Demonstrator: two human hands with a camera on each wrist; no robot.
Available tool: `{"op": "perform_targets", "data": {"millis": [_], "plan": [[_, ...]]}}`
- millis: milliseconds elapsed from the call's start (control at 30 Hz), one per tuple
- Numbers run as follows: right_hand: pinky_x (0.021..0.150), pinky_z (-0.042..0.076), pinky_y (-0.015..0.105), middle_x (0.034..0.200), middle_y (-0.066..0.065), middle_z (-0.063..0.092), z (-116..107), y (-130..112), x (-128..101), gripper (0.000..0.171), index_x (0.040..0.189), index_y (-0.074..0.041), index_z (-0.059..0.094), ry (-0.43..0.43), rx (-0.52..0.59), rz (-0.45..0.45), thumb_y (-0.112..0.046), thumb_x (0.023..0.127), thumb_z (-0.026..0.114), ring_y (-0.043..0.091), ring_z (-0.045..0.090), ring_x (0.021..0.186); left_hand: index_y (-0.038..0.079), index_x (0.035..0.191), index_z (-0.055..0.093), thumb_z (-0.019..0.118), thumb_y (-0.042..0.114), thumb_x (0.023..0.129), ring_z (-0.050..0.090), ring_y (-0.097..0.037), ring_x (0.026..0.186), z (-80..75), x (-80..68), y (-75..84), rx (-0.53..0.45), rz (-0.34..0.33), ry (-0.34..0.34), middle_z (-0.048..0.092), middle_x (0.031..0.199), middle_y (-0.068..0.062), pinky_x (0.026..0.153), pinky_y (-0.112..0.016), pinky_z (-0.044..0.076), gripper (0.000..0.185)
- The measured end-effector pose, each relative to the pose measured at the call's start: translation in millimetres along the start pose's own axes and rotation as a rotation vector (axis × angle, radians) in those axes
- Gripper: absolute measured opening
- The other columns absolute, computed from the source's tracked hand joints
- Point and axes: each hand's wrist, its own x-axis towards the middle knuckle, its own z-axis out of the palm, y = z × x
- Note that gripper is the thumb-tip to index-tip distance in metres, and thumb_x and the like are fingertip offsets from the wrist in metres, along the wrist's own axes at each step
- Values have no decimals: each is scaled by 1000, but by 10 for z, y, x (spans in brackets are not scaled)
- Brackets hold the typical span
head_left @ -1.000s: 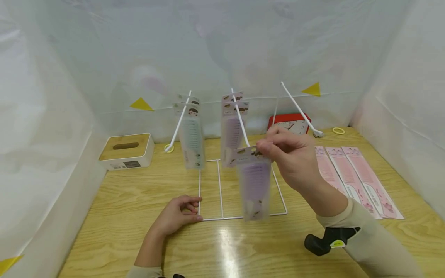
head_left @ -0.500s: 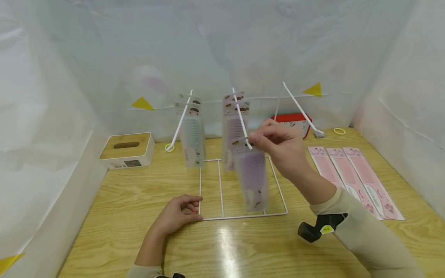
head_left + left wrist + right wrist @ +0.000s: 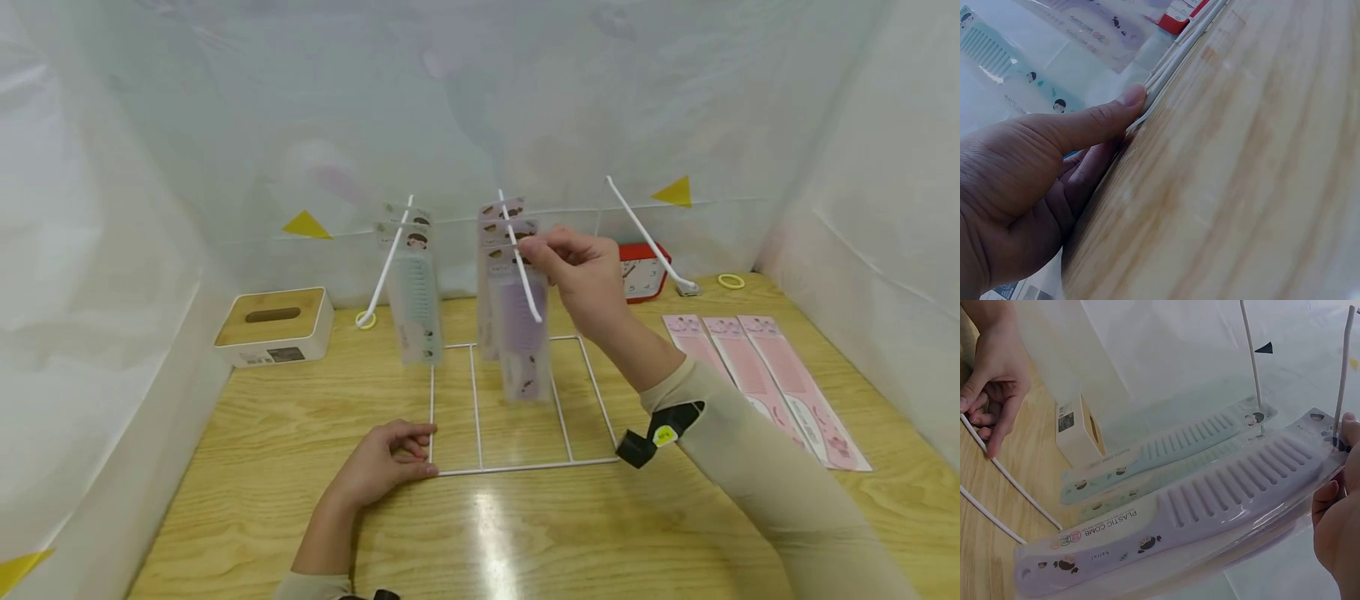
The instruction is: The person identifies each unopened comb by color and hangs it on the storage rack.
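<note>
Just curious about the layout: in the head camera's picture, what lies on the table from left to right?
Tissue box → left hand on the white wire rack → red clock → pink packaged combs.

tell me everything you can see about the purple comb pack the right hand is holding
The purple comb pack is a wide-toothed lilac plastic comb in a clear sleeve, printed "PLASTIC COMB" with small cartoon figures on the handle. It hangs upright on the middle white hook of the wire rack, threaded through a hole at its top, in front of other purple packs. The right hand pinches its top edge at the hook; its lower end hangs free above the rack's base.
</note>
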Motion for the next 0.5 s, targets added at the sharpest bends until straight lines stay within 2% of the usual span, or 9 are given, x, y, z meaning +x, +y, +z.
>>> {"op": "perform_targets", "data": {"millis": [167,300,400,500], "plan": [[55,34,23,74,-5,59,-18,58,55,12,84,-20,80,-15,45,17,-12,90,74,10,43,65,-2,127,65,86,10,78,61,-15,92,-1,8,-18,7,9,-3,63,111,-17,75,-20,58,55],[56,32,25,73,-4,55,-37,77,84,12,85,-17,80,-35,73,35,-10,91,73,11,41,65,-2,127,65,86,10,78,61,-16,93,-5,14,-21,2,3,-3,63,112,-16,75,-20,58,55],[56,34,25,74,-5,60,-68,82,82,10,88,-17,80,-54,70,41,-11,92,73,11,43,66,-2,127,65,86,10,77,61,-16,93,-4,16,-13,0,4,-3,63,112,-17,76,-20,58,55],[57,40,21,76,-7,64,-120,98,45,5,90,-19,80,-68,56,59,-15,90,76,9,47,67,-3,127,64,86,10,78,61,-17,93,-10,8,-8,-4,11,-11,62,113,-17,76,-20,58,56]]}}
